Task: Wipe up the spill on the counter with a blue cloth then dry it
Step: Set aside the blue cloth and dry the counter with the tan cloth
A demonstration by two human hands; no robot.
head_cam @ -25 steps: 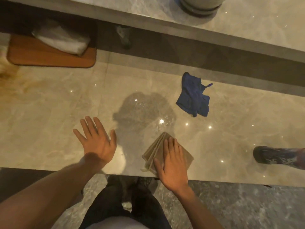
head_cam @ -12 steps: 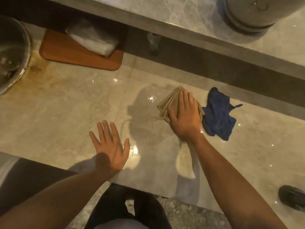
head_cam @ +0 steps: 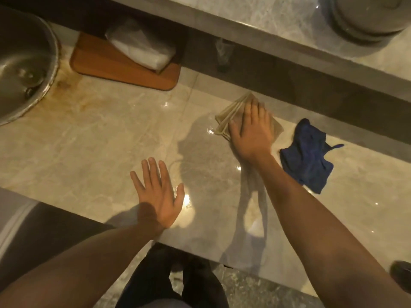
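Note:
A crumpled blue cloth (head_cam: 308, 155) lies on the glossy beige marble counter (head_cam: 100, 141), to the right of my right hand. My right hand (head_cam: 250, 132) presses flat on a folded tan cloth (head_cam: 229, 115) near the counter's back edge; most of that cloth is hidden under my palm. My left hand (head_cam: 158, 194) rests flat on the counter near the front edge, fingers spread, holding nothing. The counter between my hands shows a dull, faintly streaked patch (head_cam: 206, 161).
A wooden board (head_cam: 106, 63) with a white wrapped bundle (head_cam: 142, 46) sits at the back left. A steel sink bowl (head_cam: 22, 65) is at far left, with brown staining beside it. A raised ledge (head_cam: 278, 34) carries a grey round base (head_cam: 364, 16). Someone's shoe (head_cam: 401, 275) shows at lower right.
My right hand slid the tan cloth from the counter's front edge to the back, beside the blue cloth. My left hand stayed flat in place.

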